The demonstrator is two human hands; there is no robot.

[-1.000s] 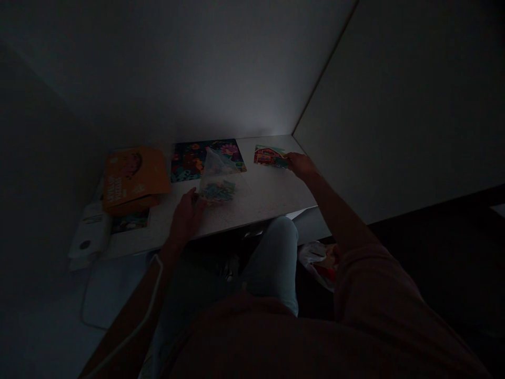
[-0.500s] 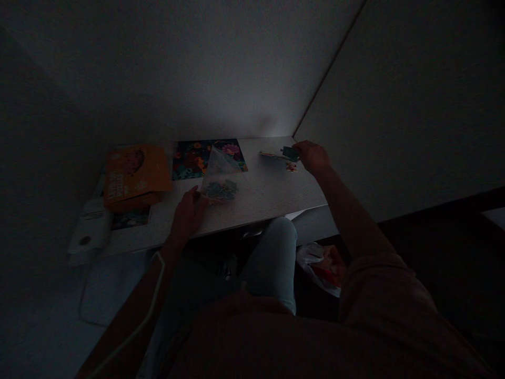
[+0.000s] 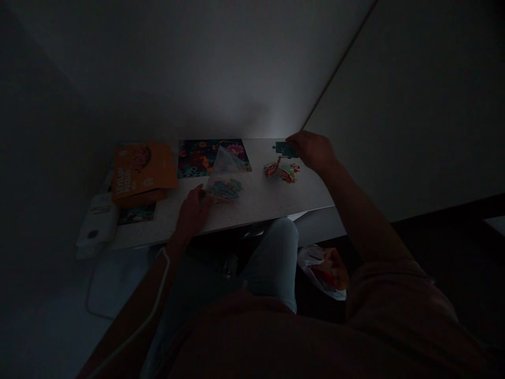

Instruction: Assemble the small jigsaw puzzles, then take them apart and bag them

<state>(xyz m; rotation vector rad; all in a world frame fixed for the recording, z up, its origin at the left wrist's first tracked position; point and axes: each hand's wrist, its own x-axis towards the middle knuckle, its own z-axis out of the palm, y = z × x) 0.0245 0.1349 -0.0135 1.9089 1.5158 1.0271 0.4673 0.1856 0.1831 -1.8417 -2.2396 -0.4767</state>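
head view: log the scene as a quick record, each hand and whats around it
right hand: holding a teal jigsaw piece
left hand: at the edge of a clear plastic bag of jigsaw pieces
near right hand: colourful jigsaw pieces lying on a white table
rest: a floral picture board, an orange box, a white object
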